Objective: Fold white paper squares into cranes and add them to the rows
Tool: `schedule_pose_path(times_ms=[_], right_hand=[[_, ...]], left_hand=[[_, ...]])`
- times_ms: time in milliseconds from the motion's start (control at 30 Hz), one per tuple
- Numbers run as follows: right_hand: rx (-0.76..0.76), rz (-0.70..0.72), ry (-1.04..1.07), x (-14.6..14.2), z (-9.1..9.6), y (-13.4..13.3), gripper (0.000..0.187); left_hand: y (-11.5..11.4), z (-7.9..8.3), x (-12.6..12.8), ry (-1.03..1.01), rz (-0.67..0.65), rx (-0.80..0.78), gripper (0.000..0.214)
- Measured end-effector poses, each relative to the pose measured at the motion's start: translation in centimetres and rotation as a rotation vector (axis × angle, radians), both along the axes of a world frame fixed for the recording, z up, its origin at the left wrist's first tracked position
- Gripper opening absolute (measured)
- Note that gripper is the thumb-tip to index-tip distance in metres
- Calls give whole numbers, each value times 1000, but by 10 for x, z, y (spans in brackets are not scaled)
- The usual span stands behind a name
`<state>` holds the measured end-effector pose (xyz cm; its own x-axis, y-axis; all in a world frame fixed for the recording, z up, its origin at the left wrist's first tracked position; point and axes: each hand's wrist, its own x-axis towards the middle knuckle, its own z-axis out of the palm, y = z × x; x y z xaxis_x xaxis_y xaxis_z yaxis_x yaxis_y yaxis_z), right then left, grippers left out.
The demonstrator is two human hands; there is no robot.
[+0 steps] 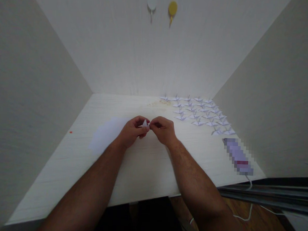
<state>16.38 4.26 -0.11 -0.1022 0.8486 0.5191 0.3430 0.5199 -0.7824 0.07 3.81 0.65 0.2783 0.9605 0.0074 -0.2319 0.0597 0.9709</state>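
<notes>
Above the middle of the white table [151, 176], my left hand [133, 131] is closed around a small folded white paper [144, 123], whose pointed tip sticks up between thumb and fingers. My right hand [163, 129] meets it from the right, thumb and forefinger pinched on the paper's near end. Most of the folded paper is hidden by my fingers. White paper sheets [102, 135] lie flat beside my left forearm. Several white origami cranes [198, 122] stand in rows at the back right.
A pixelated flat device [237, 156] with a white cable [250, 182] lies near the right edge. A small orange bit [71, 132] sits at the left. Walls enclose three sides; a white hook [151, 5] and a yellow hook [172, 9] are on the back wall.
</notes>
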Motion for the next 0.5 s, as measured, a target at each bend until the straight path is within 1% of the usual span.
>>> schedule_pose_path(times_ms=[133, 267, 333, 500], right_hand=[[6, -17, -11, 1, -1, 1, 5], [50, -7, -30, 0, 2, -1, 7], [49, 2, -26, 0, 4, -2, 7], [23, 20, 7, 0, 4, -2, 5]], left_hand=[[0, 1, -1, 15, 13, -6, 21], [0, 1, 0, 76, 41, 14, 18], [0, 0, 1, 90, 50, 25, 18], [0, 0, 1, 130, 90, 100, 18]])
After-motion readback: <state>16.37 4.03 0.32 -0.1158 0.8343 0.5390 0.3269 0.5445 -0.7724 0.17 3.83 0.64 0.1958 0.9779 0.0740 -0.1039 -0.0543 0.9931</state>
